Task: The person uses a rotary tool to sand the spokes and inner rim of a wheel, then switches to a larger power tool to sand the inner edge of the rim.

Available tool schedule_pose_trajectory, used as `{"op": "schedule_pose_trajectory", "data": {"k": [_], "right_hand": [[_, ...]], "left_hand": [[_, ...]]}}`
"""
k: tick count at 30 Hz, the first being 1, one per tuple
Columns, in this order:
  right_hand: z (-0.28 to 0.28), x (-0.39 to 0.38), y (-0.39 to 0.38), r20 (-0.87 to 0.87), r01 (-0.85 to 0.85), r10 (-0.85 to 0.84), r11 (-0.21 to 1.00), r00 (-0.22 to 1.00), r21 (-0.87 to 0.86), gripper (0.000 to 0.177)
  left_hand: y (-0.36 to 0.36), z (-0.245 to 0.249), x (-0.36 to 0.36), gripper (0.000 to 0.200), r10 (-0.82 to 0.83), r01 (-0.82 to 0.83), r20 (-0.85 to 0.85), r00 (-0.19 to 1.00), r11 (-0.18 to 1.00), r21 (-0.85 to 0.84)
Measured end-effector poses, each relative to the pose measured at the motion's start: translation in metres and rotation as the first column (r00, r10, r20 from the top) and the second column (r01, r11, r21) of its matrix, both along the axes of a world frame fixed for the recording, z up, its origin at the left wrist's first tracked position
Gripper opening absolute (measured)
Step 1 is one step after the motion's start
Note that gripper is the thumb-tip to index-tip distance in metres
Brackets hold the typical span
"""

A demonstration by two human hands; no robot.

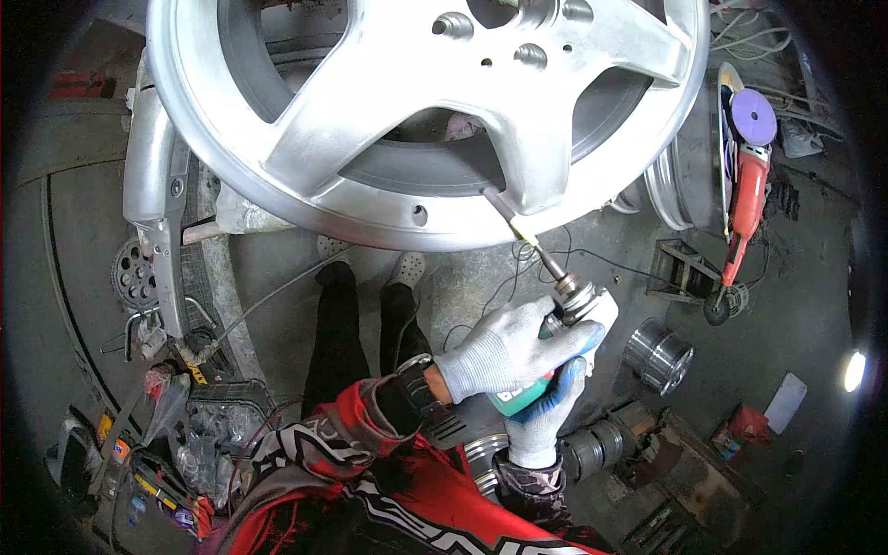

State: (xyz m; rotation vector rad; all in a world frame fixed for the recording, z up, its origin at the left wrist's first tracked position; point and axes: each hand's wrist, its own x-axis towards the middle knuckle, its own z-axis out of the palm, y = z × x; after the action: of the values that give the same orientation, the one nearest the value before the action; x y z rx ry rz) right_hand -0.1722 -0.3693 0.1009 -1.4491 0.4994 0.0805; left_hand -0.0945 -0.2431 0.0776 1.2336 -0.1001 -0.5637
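A large bare-metal alloy wheel (398, 102) fills the upper part of the head view. My left hand (504, 347), in a white knit glove, is closed over the front of a die grinder (518, 396) with a green body and a metal collar. My right hand (548, 416), in a white glove with blue on it, grips the same tool from below. The grinder's long spindle points up and left to the wheel. Its blurred tip lies over a spoke's edge near the rim; whether it touches cannot be made out.
A red polisher with a purple pad (751, 148) hangs at right. Below it lies a shiny wheel barrel (659, 356). Black cables (518, 277) run across the floor beneath the wheel. At left stand a silver metal post (162, 194) and cluttered tools and plastic bags (199, 453).
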Motion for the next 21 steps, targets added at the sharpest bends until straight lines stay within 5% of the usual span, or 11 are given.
{"op": "schedule_pose_trajectory", "data": {"k": [6,11,21], "right_hand": [[0.022,0.0,0.008,-0.008,0.059,-0.059,0.984,0.998,0.167,0.067],[0.018,0.005,0.01,-0.033,0.034,-0.029,0.986,0.999,0.165,0.065],[0.009,0.004,0.01,0.046,0.04,-0.046,0.992,0.998,0.122,0.059]], "left_hand": [[-0.009,0.01,-0.008,0.049,-0.072,0.076,-0.137,0.988,0.997,0.029],[-0.009,0.002,-0.005,0.047,-0.061,0.074,-0.085,0.994,0.984,0.16],[-0.01,-0.001,-0.004,0.044,-0.062,0.066,-0.03,0.998,0.984,0.166]]}}
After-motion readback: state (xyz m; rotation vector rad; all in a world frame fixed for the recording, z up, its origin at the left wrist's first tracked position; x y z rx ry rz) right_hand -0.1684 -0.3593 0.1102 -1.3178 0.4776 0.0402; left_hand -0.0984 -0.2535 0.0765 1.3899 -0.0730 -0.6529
